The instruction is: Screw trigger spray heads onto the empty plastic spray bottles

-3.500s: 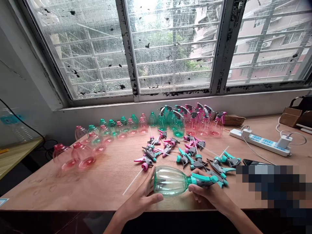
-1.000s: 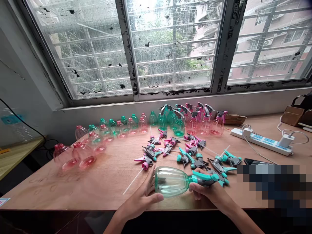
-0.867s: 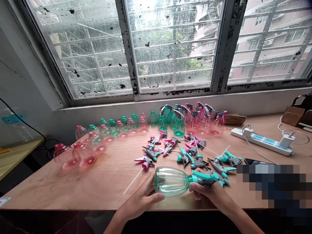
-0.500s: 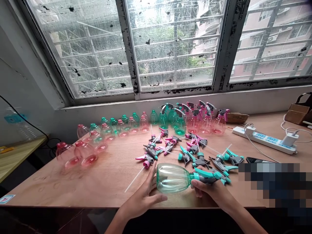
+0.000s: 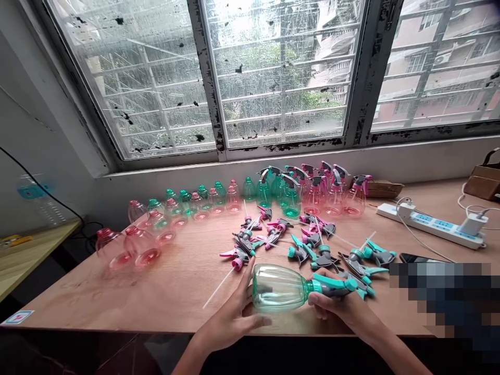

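A clear green spray bottle (image 5: 279, 289) lies sideways between my hands above the table's front edge. Its teal and grey trigger head (image 5: 332, 285) is on the neck, towards the right. My right hand (image 5: 332, 302) is closed around the head and neck. At the bottle's base, my left hand (image 5: 234, 312) is open, fingers against or behind the base; the thumb stands apart below it, slightly blurred. Just beyond are loose teal trigger heads (image 5: 324, 255) and pink trigger heads (image 5: 238, 255), some with white dip tubes.
Open pink bottles (image 5: 142, 247) and green bottles (image 5: 158, 213) stand at the left and back. Bottles with trigger heads (image 5: 291, 198) stand beneath the window. At right are a white power strip (image 5: 429, 225) with cables, a dark phone (image 5: 422, 258) and a brown box (image 5: 484, 179).
The view has shifted slightly, so the tabletop things appear a little further right. The bottle stays between my hands with my right hand on its head; my left thumb has moved slightly.
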